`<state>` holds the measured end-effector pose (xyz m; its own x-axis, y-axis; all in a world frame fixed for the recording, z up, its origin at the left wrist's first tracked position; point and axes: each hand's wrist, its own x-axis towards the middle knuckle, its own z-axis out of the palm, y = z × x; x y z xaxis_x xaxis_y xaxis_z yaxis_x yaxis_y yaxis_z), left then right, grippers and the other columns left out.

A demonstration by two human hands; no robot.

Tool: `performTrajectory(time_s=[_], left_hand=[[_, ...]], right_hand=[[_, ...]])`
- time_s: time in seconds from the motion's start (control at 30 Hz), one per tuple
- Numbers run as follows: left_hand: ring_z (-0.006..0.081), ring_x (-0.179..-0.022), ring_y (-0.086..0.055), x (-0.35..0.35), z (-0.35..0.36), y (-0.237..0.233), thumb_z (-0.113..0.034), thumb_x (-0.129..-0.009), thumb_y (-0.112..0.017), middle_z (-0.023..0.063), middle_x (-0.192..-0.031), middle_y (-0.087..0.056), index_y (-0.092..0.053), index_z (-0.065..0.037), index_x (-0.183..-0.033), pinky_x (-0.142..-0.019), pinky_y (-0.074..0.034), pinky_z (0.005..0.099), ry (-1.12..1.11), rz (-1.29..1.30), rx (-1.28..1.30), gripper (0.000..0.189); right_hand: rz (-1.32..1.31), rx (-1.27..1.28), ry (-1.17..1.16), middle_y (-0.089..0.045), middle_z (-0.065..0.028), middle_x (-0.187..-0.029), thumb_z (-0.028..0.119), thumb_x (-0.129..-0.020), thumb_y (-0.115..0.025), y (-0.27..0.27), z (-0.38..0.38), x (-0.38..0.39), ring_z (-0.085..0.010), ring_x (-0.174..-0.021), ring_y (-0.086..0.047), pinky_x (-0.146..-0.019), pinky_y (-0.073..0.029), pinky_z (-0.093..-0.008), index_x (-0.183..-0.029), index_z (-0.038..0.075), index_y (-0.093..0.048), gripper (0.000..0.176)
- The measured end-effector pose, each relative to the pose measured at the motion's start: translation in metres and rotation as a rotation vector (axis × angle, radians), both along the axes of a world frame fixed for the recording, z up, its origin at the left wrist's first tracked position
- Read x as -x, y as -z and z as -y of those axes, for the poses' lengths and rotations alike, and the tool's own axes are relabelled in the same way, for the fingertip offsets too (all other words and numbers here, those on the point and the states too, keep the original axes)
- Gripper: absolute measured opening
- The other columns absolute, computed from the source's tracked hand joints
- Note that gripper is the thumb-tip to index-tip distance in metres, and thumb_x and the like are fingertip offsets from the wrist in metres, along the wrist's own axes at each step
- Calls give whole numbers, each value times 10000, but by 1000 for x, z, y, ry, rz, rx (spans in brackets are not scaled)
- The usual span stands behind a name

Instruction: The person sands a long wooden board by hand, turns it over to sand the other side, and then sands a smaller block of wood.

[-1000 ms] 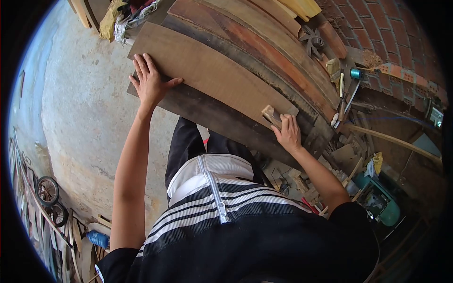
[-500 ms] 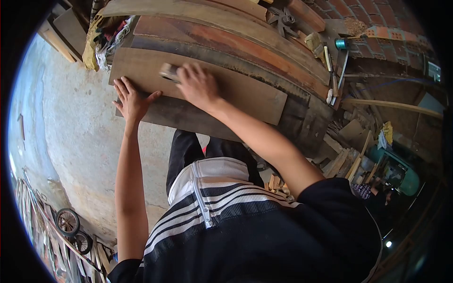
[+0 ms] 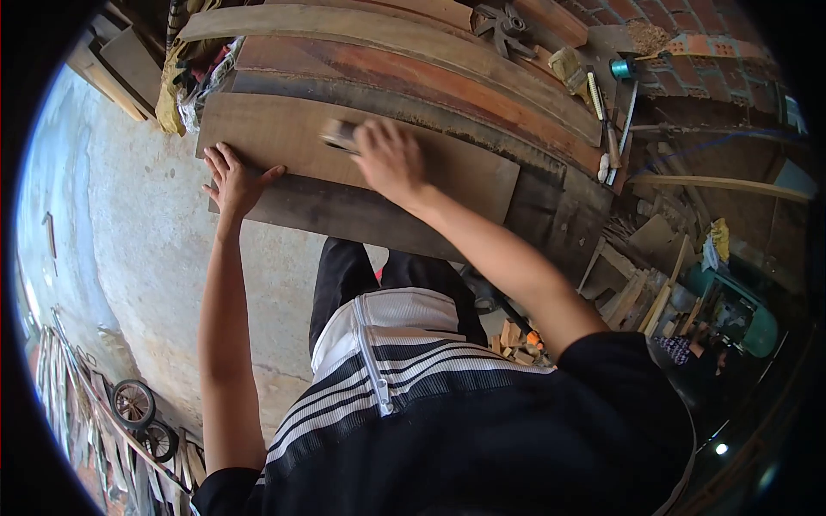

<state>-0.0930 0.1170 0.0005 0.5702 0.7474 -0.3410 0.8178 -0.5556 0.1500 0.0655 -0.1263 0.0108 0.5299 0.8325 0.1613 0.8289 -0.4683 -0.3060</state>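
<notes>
A flat brown wooden board [image 3: 465, 176] lies lengthwise on the dark workbench [image 3: 344, 213] in front of me. My left hand [image 3: 237, 182] rests on the board's near left corner, its fingers spread. Over the middle of the board, my right hand [image 3: 391, 159] is closed around a small sanding block [image 3: 340, 135] that lies against the surface. The block's left end sticks out from my fingers, and the rest is hidden beneath the hand. Some motion blur softens the block and fingers.
Long planks [image 3: 404, 73] lie behind the board. A brush [image 3: 568, 69], a chisel-like tool [image 3: 612, 142] and a teal spool [image 3: 621, 68] sit at the right. Wood scraps [image 3: 516, 340] lie below the bench; bicycle wheels [image 3: 133, 404] stand lower left.
My right hand has slid the sanding block to the right along the board. My left hand has stayed at the board's left corner; the view has shifted slightly.
</notes>
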Motion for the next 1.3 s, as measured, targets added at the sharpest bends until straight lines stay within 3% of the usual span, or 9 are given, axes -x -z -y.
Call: performTrajectory(time_s=[0.07,0.17,0.33,0.47,0.57,0.77,0.87,1.1,1.3], left_hand=[[394,-1566,2,-5,-3,-6,-726,-660,-804,278,-1672,-1,-48,25,-1599,-1142,-127,740,5,-90,23,1420],[386,-1567,1,-15,2,0,-731,-661,-800,283,-1669,-13,-67,38,-1594,-1144,-122,740,51,-36,9,1414],[377,-1569,-5,-31,41,-10,-725,-663,-801,297,-1663,-22,-73,60,-1585,-1145,-128,737,49,-49,-10,1413],[395,-1565,-11,-37,41,-8,-709,-670,-808,304,-1661,-25,-70,71,-1581,-1145,-139,734,38,-86,4,1408],[409,-1562,-19,-37,36,-6,-695,-676,-813,310,-1658,-28,-68,76,-1579,-1143,-143,736,40,-105,-5,1402],[428,-1557,-36,-39,38,-11,-710,-666,-811,326,-1651,-33,-74,82,-1576,-1132,-133,754,46,-129,1,1414],[431,-1556,-37,-39,35,-9,-727,-654,-806,327,-1651,-25,-86,73,-1580,-1131,-125,758,56,-136,2,1420],[423,-1559,-31,-40,37,-9,-694,-632,-837,302,-1663,-13,-70,61,-1588,-1136,-113,757,18,-121,20,1440],[398,-1565,-19,-37,38,-4,-677,-627,-848,268,-1677,-10,-65,30,-1599,-1130,-90,769,-3,-67,3,1435]], right_hand=[[-7,-50,-34,-590,-76,-1207,246,-851,-745,8,-58,4,-288,-1146,-559,-886,-492,-485,-1156,103,-542,394],[27,-55,-114,-596,-54,-1181,263,-851,-746,9,-58,-10,-283,-1140,-561,-919,-486,-477,-1159,118,-554,392],[93,52,-15,-607,-9,-1149,342,-810,-786,-5,114,-64,-261,-1081,-560,-901,-471,-449,-1194,146,-589,474],[133,174,77,-612,-23,-1243,303,-829,-787,-22,239,-90,-269,-1053,-566,-886,-446,-455,-1292,119,-591,536],[109,151,78,-611,-28,-1221,302,-814,-790,-11,226,-88,-277,-1048,-564,-883,-445,-457,-1278,103,-589,544],[85,13,-50,-612,-20,-1143,273,-802,-803,1,70,-77,-288,-1076,-570,-888,-465,-465,-1164,138,-559,458],[81,-20,-133,-607,-46,-1132,281,-814,-794,-4,81,-88,-281,-1025,-570,-876,-473,-441,-1175,122,-572,452],[80,194,172,-616,-41,-1220,303,-817,-786,-18,273,-65,-302,-1038,-570,-863,-476,-455,-1263,105,-580,529],[99,36,-41,-607,-49,-1140,269,-810,-786,-12,119,-42,-295,-1001,-569,-844,-483,-458,-1184,112,-566,461]])
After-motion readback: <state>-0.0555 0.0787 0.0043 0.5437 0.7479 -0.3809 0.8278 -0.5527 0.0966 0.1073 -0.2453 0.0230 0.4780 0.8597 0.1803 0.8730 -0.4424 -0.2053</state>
